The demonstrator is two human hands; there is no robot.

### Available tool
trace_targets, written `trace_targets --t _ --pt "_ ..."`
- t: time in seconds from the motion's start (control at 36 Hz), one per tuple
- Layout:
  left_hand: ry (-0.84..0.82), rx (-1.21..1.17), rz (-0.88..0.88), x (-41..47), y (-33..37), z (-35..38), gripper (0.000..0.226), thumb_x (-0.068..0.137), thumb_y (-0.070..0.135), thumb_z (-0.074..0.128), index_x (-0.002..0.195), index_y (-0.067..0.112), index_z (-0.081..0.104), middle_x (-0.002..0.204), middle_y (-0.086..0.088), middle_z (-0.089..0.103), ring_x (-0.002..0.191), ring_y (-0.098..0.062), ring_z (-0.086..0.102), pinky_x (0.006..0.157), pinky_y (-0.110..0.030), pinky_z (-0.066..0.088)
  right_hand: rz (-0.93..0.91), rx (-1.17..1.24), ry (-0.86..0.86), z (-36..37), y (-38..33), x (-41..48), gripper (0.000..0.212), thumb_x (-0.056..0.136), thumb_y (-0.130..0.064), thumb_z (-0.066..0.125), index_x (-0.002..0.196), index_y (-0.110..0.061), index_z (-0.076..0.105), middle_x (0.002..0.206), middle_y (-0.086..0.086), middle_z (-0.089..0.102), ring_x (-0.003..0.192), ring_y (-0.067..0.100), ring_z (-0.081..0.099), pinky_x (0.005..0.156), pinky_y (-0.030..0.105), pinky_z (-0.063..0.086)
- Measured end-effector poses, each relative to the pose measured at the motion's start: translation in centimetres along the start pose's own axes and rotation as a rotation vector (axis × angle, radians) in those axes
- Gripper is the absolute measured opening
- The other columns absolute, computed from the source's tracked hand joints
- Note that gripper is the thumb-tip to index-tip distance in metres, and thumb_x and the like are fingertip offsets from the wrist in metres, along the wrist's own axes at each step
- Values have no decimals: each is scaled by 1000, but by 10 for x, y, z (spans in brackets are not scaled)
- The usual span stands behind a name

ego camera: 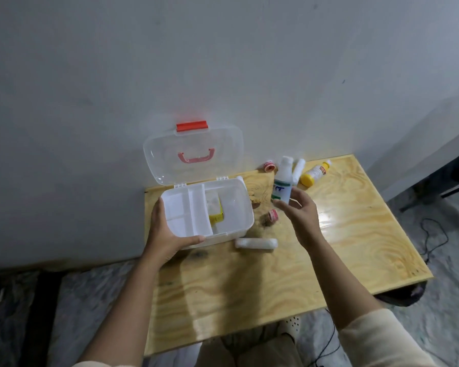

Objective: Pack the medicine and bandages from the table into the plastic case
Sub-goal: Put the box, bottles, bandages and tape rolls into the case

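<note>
Head view: packing the case

Left hand [167, 235] is gripping the open case [236, 207] at the table's [355, 247] far-left corner. Right hand [301, 210] is holding a white bottle [282, 185] upright beside it. A bandage [256, 243] is lying just in front of the case.

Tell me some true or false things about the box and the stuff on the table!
1. The plastic case has its lid open. True.
2. The right hand holds a yellow bottle. False: it holds a white bottle; the yellow bottle lies on the table.
3. The left hand grips the case. True.
4. The case is empty. False: a yellow box is inside.
</note>
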State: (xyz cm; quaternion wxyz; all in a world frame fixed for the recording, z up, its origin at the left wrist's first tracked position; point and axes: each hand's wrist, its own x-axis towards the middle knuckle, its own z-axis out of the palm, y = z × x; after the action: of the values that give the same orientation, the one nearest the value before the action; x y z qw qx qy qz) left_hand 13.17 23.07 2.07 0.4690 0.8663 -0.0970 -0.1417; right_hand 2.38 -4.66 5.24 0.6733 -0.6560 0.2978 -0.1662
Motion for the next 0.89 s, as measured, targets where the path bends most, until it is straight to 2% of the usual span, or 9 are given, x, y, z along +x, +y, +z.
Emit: trace_targets --t 0.06,0.14,0.22,0.39,0.5,0.58,0.69,0.81,0.89 --pt "-5 2 -2 0 0 0 134 43 33 96 148 27 12 151 6 19 136 -15 25 108 -33 30 -67 -45 -68 14 -10 -4 40 75 -6 73 112 -11 60 104 8 66 97 26 65 76 32 55" --pt "-12 -9 -17 -1 1 0 136 44 33 95 149 25 10 154 5 15 139 -15 21 111 -33 27 -121 -29 -162 37 -22 -12 42 77 2 69 116 -8 56 98 0 63 88 20 65 64 17 52" --pt "-26 -15 -41 -2 4 0 138 48 28 94 151 22 3 157 5 7 142 -16 14 110 -28 20 -115 -30 -243 56 -25 -18 38 80 3 65 114 -12 55 102 0 63 85 10 65 71 22 56" --pt "-32 -35 -49 -2 7 -1 136 47 27 95 150 23 5 153 5 13 136 -12 20 103 -26 23 0 48 -290 79 -16 -26 32 85 -9 61 116 -12 51 117 14 63 100 18 66 70 21 56" --pt "-35 -14 -39 -2 6 -1 137 45 31 95 150 23 6 152 4 14 138 -17 20 108 -31 25 70 91 -285 82 -9 -25 40 80 -19 61 118 -12 48 121 19 60 106 26 63 87 40 54" --pt "-19 -30 -19 -2 7 -1 134 45 28 95 148 22 10 149 3 18 135 -15 24 104 -27 28 54 73 -301 80 -9 -23 40 87 -7 60 124 -9 46 123 19 56 100 20 64 80 30 57" --pt "-32 -19 -35 -2 6 0 138 49 29 93 150 21 0 155 4 7 140 -13 14 102 -22 19 49 45 -345 80 -9 -22 47 84 2 59 127 -8 42 119 14 54 92 12 65 75 22 57" --pt "-36 -16 -30 -3 9 -1 135 50 28 93 150 22 2 154 3 9 140 -16 16 101 -24 21 75 -21 -378 83 -8 -23 48 82 1 62 123 -12 40 115 6 55 104 24 63 77 25 55" --pt "-31 -21 -9 -3 11 -3 130 49 27 94 147 24 9 150 2 18 131 -12 23 102 -28 28 18 -182 -410 86 -10 -22 51 80 -5 67 121 -18 39 115 1 53 104 21 60 78 26 53"
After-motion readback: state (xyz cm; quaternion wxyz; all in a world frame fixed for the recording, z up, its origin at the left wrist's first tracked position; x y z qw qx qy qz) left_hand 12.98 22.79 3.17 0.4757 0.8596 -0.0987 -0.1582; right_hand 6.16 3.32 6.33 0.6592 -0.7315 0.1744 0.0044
